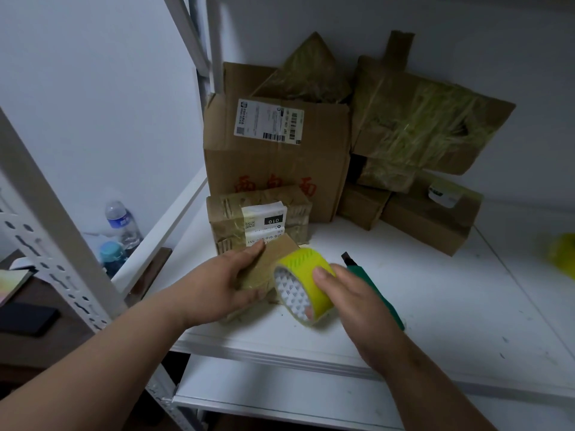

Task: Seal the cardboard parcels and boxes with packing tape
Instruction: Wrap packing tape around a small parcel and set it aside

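A small cardboard parcel (267,262) lies near the front of the white shelf (435,306). My left hand (224,284) grips it from the left, fingers over its top and thumb at its near side. My right hand (351,293) holds a yellow-green roll of packing tape (306,275) against the parcel's right end, fingers hooked through the core. Behind the parcel stands a taped small box with a white label (261,219).
A large labelled carton (273,157) and several tape-wrapped boxes (417,129) are stacked at the back. A green utility knife (373,284) lies right of my hand. A yellow object (563,253) sits at far right. Water bottles (121,222) stand left, beyond the rack post (56,231).
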`<state>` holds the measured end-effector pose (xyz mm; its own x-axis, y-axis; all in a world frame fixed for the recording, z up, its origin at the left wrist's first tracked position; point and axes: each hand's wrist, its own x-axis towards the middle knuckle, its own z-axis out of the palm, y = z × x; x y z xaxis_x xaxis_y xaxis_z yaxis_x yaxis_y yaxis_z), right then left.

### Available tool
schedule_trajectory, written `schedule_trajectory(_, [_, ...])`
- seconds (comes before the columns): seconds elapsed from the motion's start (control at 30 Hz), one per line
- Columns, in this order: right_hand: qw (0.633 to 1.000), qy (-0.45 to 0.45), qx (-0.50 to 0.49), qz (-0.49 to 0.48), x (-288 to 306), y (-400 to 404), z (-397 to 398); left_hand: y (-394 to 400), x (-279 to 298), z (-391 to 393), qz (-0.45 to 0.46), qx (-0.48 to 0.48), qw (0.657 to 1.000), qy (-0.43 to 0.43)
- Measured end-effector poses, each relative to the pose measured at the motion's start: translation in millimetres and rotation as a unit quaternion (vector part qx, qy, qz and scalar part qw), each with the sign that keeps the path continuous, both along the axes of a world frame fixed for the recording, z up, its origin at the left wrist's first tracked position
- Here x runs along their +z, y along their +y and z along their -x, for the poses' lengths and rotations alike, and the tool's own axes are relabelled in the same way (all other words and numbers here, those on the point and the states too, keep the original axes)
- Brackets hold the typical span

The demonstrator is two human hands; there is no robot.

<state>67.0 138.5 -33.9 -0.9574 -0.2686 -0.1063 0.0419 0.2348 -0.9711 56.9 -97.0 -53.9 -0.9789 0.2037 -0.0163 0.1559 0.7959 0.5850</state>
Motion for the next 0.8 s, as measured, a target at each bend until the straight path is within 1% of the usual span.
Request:
schedule_trajectory(0.03, [0.999,-0.031,-0.017,0.01,-6.5,5.3,-3.5,-0.7,1.4,0.0,-0.013,0.011,1.0,-0.01])
schedule_trajectory(0.1, [0.998,-0.066,-0.009,0.008,-15.2,13.1,-11.4,-3.6,4.3,1.5,-0.048,0.03,0.998,-0.03])
schedule_trajectory(0.17, [0.999,-0.048,0.009,-0.017,-20.9,14.5,-13.6,-6.7,4.9,4.9,-0.079,0.035,0.995,-0.046])
schedule_trajectory(0.2, [0.999,-0.036,0.009,-0.031,-20.7,13.5,-12.9,-8.0,5.3,5.6,-0.115,0.042,0.991,-0.051])
schedule_trajectory(0.23, [0.999,-0.02,0.009,-0.043,-20.1,12.2,-11.0,-8.4,5.0,5.3,-0.18,0.056,0.98,-0.068])
schedule_trajectory(0.27, [0.999,0.0,0.006,-0.045,-18.1,11.2,-8.3,-6.5,4.8,3.6,-0.274,0.072,0.954,-0.1])
schedule_trajectory(0.3, [0.999,0.017,0.001,-0.036,-13.2,10.0,-5.9,-4.8,1.8,1.6,-0.375,0.082,0.913,-0.135])
schedule_trajectory(0.33, [0.999,0.031,-0.001,-0.029,-9.1,8.7,-2.5,-3.4,-1.9,-2.3,-0.45,0.089,0.873,-0.166])
schedule_trajectory(0.37, [0.999,0.04,-0.001,-0.029,-4.3,7.4,0.1,-3.0,-7.3,-4.7,-0.492,0.095,0.844,-0.188])
schedule_trajectory(0.4, [0.998,0.045,0.002,-0.043,-1.8,6.1,3.3,-1.9,-9.9,-7.8,-0.508,0.092,0.831,-0.207])
schedule_trajectory(0.43, [0.997,0.044,0.007,-0.068,-1.0,3.8,6.7,-1.3,-10.8,-10.2,-0.489,0.083,0.842,-0.21])
schedule_trajectory(0.47, [0.995,0.043,0.008,-0.09,-0.3,1.2,9.6,-1.4,-9.7,-10.1,-0.442,0.08,0.872,-0.196])
schedule_trajectory(0.53, [0.991,0.044,0.009,-0.122,0.3,-8.1,15.2,-5.0,-5.4,-3.7,-0.261,0.076,0.956,-0.108])
schedule_trajectory(0.57, [0.99,0.049,0.005,-0.131,2.3,-14.2,16.5,-7.0,-2.9,-0.2,-0.156,0.057,0.984,-0.057])
schedule_trajectory(0.6, [0.99,0.054,0.002,-0.131,3.0,-20.1,17.9,-7.9,-3.6,3.3,-0.07,0.019,0.997,-0.026])
schedule_trajectory(0.63, [0.99,0.059,-0.002,-0.126,3.5,-25.4,18.5,-6.8,-5.5,6.1,-0.014,-0.022,1.0,-0.016])
schedule_trajectory(0.67, [0.991,0.065,-0.007,-0.117,2.6,-29.9,19.2,-6.3,-11.1,7.6,0.018,-0.057,0.998,-0.013])
schedule_trajectory(0.73, [0.995,0.051,-0.004,-0.08,-1.0,-33.0,19.5,-9.2,-27.5,7.0,0.039,-0.07,0.997,-0.015])
schedule_trajectory(0.8, [0.999,0.015,0.029,-0.004,-5.1,-28.0,17.5,-14.0,-41.5,4.6,0.041,-0.054,0.998,0.0])
